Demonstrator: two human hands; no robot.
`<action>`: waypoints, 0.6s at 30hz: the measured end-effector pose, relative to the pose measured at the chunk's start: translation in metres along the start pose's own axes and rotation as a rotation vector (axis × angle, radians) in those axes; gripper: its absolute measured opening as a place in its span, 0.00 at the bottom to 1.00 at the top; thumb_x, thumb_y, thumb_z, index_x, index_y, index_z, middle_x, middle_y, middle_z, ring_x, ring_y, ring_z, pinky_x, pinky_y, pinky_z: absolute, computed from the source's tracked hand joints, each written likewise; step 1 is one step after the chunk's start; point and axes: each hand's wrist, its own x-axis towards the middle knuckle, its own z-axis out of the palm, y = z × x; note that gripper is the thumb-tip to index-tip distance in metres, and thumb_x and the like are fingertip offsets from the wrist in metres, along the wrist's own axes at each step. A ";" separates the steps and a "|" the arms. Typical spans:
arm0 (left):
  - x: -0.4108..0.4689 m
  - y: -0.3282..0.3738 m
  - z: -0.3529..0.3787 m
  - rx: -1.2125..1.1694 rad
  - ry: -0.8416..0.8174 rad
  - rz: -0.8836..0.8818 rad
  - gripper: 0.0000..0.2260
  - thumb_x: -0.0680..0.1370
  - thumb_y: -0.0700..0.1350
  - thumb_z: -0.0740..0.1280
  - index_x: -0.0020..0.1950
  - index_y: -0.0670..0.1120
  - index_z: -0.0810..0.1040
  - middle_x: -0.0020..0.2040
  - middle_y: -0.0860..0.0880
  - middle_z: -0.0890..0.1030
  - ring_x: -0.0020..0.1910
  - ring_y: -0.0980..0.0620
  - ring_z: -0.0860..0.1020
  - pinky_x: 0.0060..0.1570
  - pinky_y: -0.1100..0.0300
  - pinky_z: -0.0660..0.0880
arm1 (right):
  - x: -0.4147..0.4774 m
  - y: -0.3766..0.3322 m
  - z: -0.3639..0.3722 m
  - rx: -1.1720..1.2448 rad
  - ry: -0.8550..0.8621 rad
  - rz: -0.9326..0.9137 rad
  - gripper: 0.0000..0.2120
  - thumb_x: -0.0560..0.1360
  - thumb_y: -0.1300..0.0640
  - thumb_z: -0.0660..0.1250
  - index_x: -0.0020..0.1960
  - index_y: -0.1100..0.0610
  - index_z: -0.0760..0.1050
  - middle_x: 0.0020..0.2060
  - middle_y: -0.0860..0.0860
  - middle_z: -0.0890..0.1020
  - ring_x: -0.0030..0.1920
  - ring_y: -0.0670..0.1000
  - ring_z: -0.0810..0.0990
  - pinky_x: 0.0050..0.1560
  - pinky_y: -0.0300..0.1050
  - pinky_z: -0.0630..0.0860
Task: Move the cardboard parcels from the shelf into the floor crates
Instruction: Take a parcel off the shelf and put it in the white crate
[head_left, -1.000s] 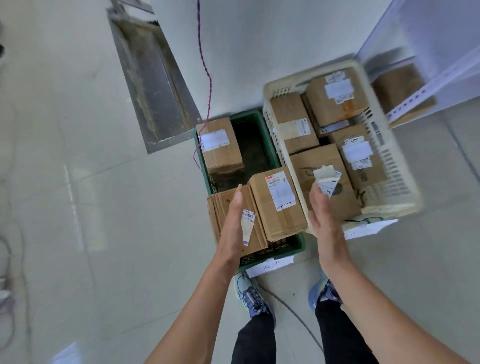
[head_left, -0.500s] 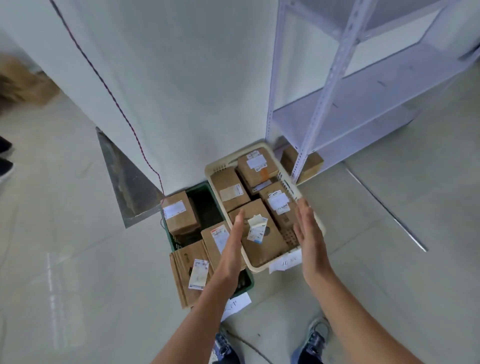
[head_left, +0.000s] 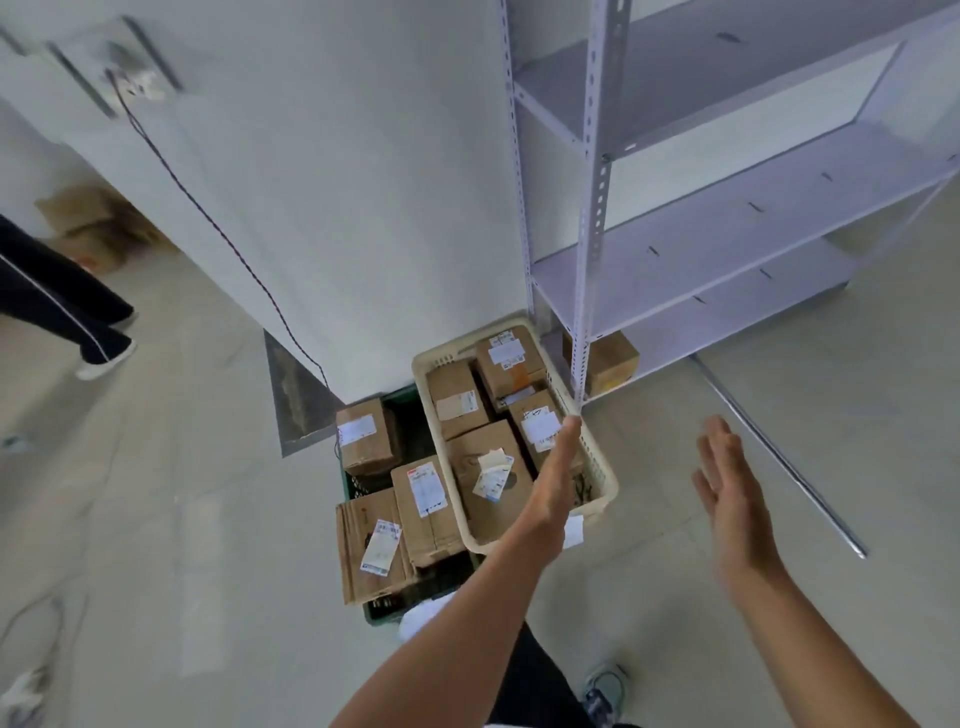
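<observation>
A cream crate on the floor holds several brown cardboard parcels with white labels. To its left a green crate holds three more parcels, one at the back. One parcel remains on the lowest board of the pale metal shelf, behind its front post. My left hand hovers flat and empty over the cream crate's right side. My right hand is raised over bare floor to the right, fingers apart, holding nothing.
A white wall with a dark cable stands behind the crates. Another person's legs are at the far left near some boxes. A metal strip lies on the floor by the shelf. My shoe shows below.
My view has lifted from the crates toward the shelf. Both empty hands have risen and moved right, away from the green crate.
</observation>
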 end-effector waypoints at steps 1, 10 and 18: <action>0.003 0.002 0.008 -0.008 0.005 -0.003 0.46 0.75 0.77 0.54 0.88 0.55 0.59 0.88 0.54 0.59 0.85 0.54 0.58 0.84 0.44 0.54 | 0.004 -0.003 -0.006 0.006 0.003 0.006 0.42 0.75 0.32 0.56 0.85 0.50 0.59 0.82 0.42 0.65 0.79 0.40 0.67 0.83 0.51 0.60; 0.077 0.021 0.056 -0.038 0.018 -0.005 0.43 0.77 0.72 0.51 0.88 0.52 0.55 0.88 0.53 0.56 0.87 0.52 0.54 0.85 0.41 0.50 | 0.077 -0.026 -0.045 -0.067 -0.021 0.076 0.39 0.77 0.31 0.53 0.84 0.47 0.61 0.75 0.36 0.69 0.78 0.39 0.66 0.81 0.46 0.60; 0.175 0.039 0.089 -0.129 0.072 -0.068 0.37 0.83 0.70 0.50 0.89 0.53 0.54 0.88 0.55 0.57 0.87 0.54 0.55 0.84 0.42 0.52 | 0.184 -0.048 -0.077 -0.131 -0.058 0.132 0.40 0.77 0.31 0.53 0.84 0.49 0.59 0.75 0.38 0.67 0.78 0.41 0.65 0.81 0.47 0.60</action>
